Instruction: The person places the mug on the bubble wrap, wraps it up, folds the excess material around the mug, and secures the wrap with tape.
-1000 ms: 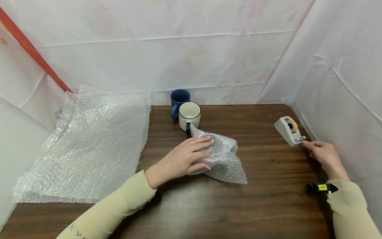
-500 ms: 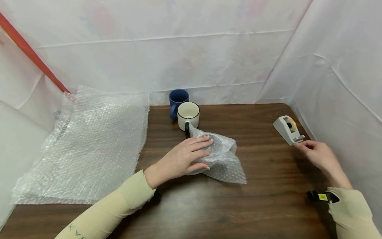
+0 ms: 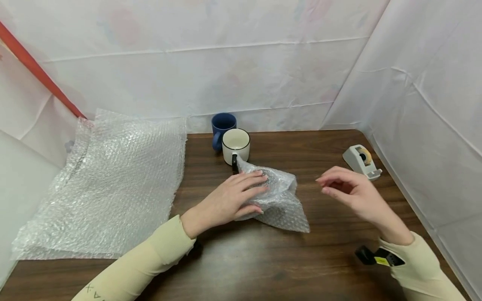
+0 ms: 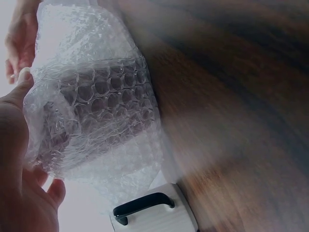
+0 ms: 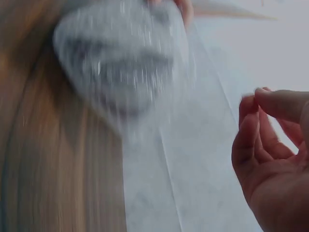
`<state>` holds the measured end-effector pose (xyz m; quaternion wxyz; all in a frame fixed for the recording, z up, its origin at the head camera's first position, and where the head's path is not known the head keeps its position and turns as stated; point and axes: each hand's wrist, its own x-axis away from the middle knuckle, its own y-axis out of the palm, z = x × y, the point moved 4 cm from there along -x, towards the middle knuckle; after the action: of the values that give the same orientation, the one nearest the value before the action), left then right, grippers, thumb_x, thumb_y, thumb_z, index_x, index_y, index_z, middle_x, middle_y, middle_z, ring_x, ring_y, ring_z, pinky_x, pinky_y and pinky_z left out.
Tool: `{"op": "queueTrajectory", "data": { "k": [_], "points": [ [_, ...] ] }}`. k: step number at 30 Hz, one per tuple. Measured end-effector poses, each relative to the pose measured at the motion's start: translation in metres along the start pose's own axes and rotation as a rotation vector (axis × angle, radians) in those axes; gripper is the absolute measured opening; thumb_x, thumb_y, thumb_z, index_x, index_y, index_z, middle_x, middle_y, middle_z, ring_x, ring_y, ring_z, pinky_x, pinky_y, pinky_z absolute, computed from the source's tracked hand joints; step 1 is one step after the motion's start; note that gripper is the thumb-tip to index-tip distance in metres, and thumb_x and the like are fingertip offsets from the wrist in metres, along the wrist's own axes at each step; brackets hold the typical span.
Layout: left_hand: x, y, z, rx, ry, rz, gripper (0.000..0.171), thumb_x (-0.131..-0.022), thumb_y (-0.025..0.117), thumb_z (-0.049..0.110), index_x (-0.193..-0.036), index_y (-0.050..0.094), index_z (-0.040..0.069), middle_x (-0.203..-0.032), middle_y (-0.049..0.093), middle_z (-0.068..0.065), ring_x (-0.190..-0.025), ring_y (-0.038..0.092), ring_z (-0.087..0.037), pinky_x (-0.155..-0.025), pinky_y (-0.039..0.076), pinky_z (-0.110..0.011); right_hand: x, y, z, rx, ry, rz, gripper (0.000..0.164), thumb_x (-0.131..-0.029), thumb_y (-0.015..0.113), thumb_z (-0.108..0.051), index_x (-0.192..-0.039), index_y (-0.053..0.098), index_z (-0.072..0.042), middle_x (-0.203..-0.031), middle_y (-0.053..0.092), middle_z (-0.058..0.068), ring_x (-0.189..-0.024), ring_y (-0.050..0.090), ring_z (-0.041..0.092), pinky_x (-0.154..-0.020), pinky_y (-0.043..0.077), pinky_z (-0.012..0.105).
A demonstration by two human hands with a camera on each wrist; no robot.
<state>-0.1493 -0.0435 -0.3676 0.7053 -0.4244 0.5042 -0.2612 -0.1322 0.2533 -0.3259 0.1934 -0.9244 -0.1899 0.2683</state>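
Note:
A bubble-wrapped bundle (image 3: 280,192) lies mid-table, its loose corner pointing toward the near right. My left hand (image 3: 229,198) holds it from above, fingers spread over the top and thumb on the near side. What is inside the wrap cannot be made out. Between bundle and tape dispenser (image 3: 362,162), my right hand (image 3: 354,192) hovers above the table. Its thumb and index fingertips (image 5: 258,94) meet in a pinch; the piece of clear tape there hardly shows. Just behind the bundle stands a white mug (image 3: 236,146) with a dark rim and black handle.
A blue mug (image 3: 223,127) stands behind the white one. Flat sheets of bubble wrap (image 3: 124,188) cover the left of the wooden table (image 3: 241,267). White cloth (image 3: 241,62) hangs along the back and right side.
My right hand has pulled away from the tape dispenser and moved left toward the bundle, still pinching. The left hand has stayed on the bundle.

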Motion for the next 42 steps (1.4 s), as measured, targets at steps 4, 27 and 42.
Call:
{"op": "queueTrajectory", "data": {
  "k": [4, 27, 42],
  "points": [
    [0.000, 0.000, 0.000, -0.017, 0.021, 0.014, 0.051, -0.094, 0.067, 0.042, -0.136, 0.061, 0.013, -0.145, 0.052, -0.011, -0.140, 0.041, -0.027, -0.109, 0.037, -0.048, -0.012, 0.021, -0.009, -0.151, -0.067, -0.019, 0.035, -0.079, 0.064, 0.027, -0.102, 0.072, 0.002, -0.099, 0.067, 0.015, -0.090, 0.063, 0.017, -0.068, 0.053, 0.024],
    [-0.001, 0.000, 0.002, -0.038, 0.027, -0.006, 0.045, -0.094, 0.068, 0.042, -0.131, 0.065, 0.017, -0.144, 0.053, -0.011, -0.140, 0.040, -0.028, -0.109, 0.038, -0.048, -0.027, 0.086, -0.011, 0.223, 0.021, 0.098, 0.041, -0.072, 0.087, 0.003, -0.107, 0.068, -0.005, -0.086, 0.061, -0.002, -0.072, 0.064, 0.008, -0.062, 0.055, 0.023],
    [-0.001, 0.001, 0.000, -0.038, 0.020, -0.011, 0.045, -0.094, 0.067, 0.043, -0.132, 0.064, 0.019, -0.146, 0.052, -0.011, -0.141, 0.039, -0.027, -0.107, 0.039, -0.050, -0.024, 0.083, -0.010, 0.242, 0.123, 0.093, 0.012, -0.081, 0.083, -0.008, -0.089, 0.078, -0.016, -0.088, 0.062, -0.011, -0.071, 0.060, 0.006, -0.061, 0.052, 0.022]
  ]
}}
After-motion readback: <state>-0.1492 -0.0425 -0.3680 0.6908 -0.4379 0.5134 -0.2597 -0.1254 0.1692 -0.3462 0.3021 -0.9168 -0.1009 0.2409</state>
